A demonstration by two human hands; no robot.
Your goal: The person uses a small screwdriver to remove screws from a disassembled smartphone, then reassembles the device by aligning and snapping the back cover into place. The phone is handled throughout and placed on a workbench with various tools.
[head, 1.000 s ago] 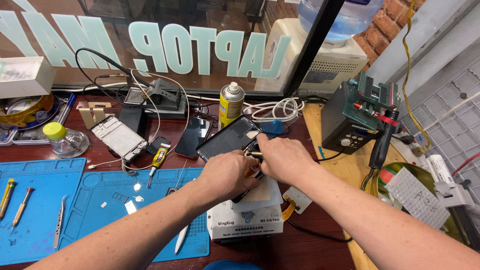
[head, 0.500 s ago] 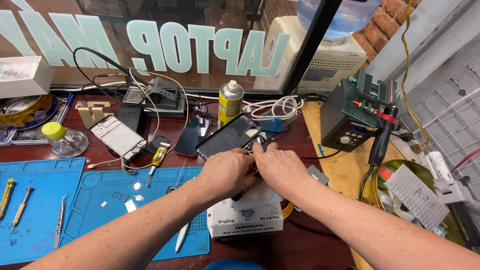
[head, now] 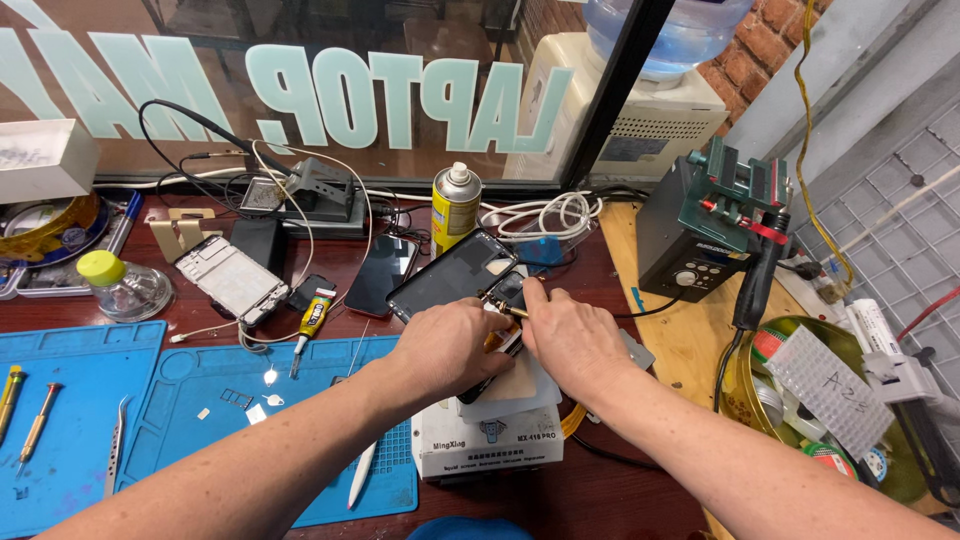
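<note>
The left hand (head: 450,345) clamps the opened dark phone (head: 455,275) tilted against the white box (head: 490,440) on the bench (head: 620,480), steadying it so the right hand (head: 570,340), pinched around a small brass-tipped tool (head: 503,308), can reach inside.

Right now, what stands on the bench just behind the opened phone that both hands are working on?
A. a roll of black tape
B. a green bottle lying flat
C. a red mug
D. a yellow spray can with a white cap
D: the yellow spray can stands upright by the window, just beyond the dark opened phone that the left hand and right hand meet over.
</note>
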